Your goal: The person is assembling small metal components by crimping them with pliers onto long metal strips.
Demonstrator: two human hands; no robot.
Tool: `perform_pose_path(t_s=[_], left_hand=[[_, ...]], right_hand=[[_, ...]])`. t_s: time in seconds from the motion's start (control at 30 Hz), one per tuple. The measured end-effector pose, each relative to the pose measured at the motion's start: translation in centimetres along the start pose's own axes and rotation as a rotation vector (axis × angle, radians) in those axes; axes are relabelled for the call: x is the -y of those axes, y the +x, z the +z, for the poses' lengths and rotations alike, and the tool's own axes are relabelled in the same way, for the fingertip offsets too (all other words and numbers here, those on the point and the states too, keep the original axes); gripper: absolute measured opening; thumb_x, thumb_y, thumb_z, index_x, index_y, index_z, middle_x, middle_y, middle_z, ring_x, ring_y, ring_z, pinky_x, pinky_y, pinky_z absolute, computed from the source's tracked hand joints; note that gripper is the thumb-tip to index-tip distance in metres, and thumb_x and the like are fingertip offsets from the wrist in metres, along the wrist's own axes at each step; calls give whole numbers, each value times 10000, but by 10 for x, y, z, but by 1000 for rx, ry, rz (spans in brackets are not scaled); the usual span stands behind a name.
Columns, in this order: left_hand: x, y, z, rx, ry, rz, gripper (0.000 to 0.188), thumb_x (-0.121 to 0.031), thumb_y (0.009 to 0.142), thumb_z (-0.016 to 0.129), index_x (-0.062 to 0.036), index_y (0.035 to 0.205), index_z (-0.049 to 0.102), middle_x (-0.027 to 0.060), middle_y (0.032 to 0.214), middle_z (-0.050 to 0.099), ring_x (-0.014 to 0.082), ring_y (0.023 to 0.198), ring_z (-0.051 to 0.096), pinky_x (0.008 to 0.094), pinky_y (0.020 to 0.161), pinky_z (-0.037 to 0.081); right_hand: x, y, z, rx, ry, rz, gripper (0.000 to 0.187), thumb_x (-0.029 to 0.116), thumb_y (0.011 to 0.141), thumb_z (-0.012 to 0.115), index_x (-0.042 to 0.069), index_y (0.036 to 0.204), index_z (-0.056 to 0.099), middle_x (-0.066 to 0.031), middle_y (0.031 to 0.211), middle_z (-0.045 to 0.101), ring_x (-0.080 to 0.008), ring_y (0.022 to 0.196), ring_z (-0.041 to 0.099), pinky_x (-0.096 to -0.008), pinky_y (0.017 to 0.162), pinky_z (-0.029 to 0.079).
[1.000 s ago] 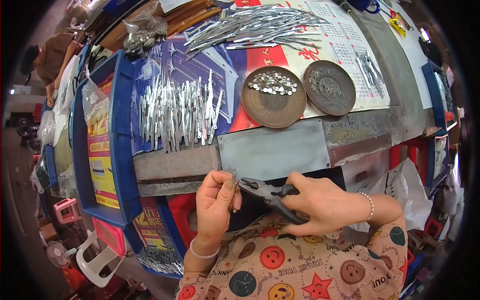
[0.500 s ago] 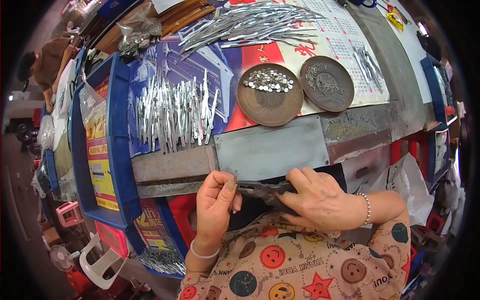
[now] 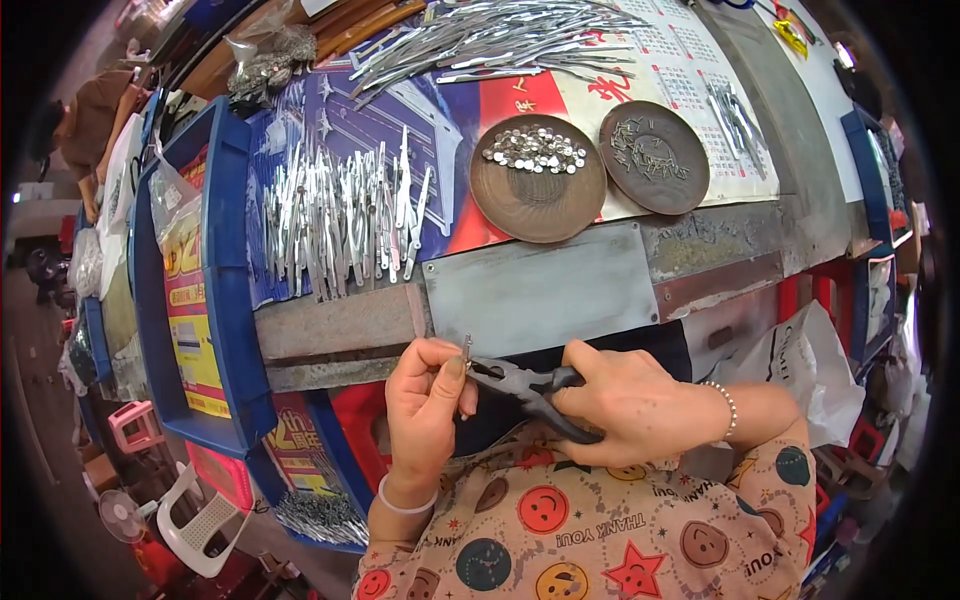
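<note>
The left hand (image 3: pixel 425 395) is closed in a pinch, thumb against the forefinger, and it has hold of a small metal piece (image 3: pixel 467 347); the right hand (image 3: pixel 640 405) is wrapped around the handles of the pliers (image 3: pixel 512 378); their nose points to the left and meets the piece just beside the left fingertips, but I cannot tell if it bites. This small piece is at the near edge of the tabletop (image 3: pixel 340 322), by the near left corner of a grey plate (image 3: pixel 545 290).

The step in hand seems to be working the piece with the pliers; in my judgement, the next move calls for a firm left pinch and a measured squeeze of the right hand.

By count, there is one pair of pliers, one piece in the fingers and one grey plate; there are two round dishes beyond the plate, the left dish (image 3: pixel 538 222) with shiny discs (image 3: pixel 540 150), the right dish (image 3: pixel 660 202) with thin pins (image 3: pixel 648 155); metal strips make one spread (image 3: pixel 340 220) toward the left edge and one heap (image 3: pixel 490 45) toward the far edge; discs, pins and strips are too many to count surely.
</note>
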State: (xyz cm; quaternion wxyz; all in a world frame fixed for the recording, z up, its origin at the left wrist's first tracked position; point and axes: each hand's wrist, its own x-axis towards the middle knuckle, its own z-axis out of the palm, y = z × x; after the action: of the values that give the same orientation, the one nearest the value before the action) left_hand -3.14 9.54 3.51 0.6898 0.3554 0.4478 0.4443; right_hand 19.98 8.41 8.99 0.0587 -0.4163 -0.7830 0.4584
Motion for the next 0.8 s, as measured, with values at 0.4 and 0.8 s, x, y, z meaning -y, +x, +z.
perform_pose_path(t_s=[0.4,0.8], left_hand=[[3,-51,-72,-260,65,-10,86,-118,975,554,-35,957,540,17,724,577,73,634,543,211,583,446],[54,-191,-317,-981,975,-99,122,-118,841,661,-1,836,627,86,717,647,154,667,610,302,626,472]], right_hand=[[-4,4,15,208,615,38,273,170,684,706,7,904,697,-102,850,486,-226,830,492,-319,718,400],[35,33,40,144,218,-89,253,173,691,731,-44,717,603,-178,843,512,-309,662,536,-359,582,446]])
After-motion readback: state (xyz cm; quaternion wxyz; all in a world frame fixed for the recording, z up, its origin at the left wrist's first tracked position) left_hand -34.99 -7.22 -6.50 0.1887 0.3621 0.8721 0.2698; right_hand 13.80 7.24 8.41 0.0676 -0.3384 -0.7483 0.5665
